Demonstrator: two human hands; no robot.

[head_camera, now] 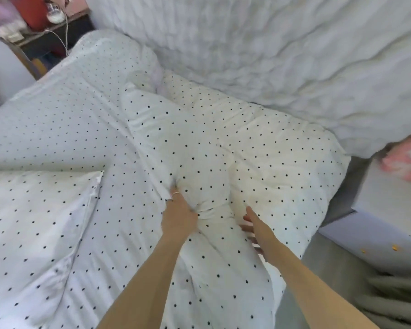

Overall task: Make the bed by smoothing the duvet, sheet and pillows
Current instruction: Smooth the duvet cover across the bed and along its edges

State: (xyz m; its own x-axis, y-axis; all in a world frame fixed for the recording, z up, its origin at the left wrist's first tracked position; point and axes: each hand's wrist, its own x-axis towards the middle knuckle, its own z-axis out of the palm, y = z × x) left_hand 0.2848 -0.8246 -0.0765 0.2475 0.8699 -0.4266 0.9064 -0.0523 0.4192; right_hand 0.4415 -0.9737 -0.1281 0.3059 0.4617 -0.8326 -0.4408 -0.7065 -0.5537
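A: Item one?
B: Duvet (223, 143), white with small black dots, bunched into a thick ridge that runs from the near edge of the bed up toward the far side.

A: Left hand?
B: Left hand (179, 216), fingers closed and dug into a fold of the duvet, a ring on one finger. Fabric puckers around the grip.

A: Right hand?
B: Right hand (255, 230), fingers spread and extended, lying against the right flank of the same ridge. It grasps nothing.

A: Other bedding?
B: Pillow (31, 224), same dotted print, near left, lying flat, seam edge facing the duvet. Second dotted pillow (86, 91) farther back on the left. Fluffy white blanket (282, 51) across the far side, touching the duvet's far edge.

A: Surroundings?
B: Dark bedside shelf (45, 36), upper left, with a white cable hanging. Pink item (406, 162) at right edge, blurred. Grey floor (330, 269) at lower right.
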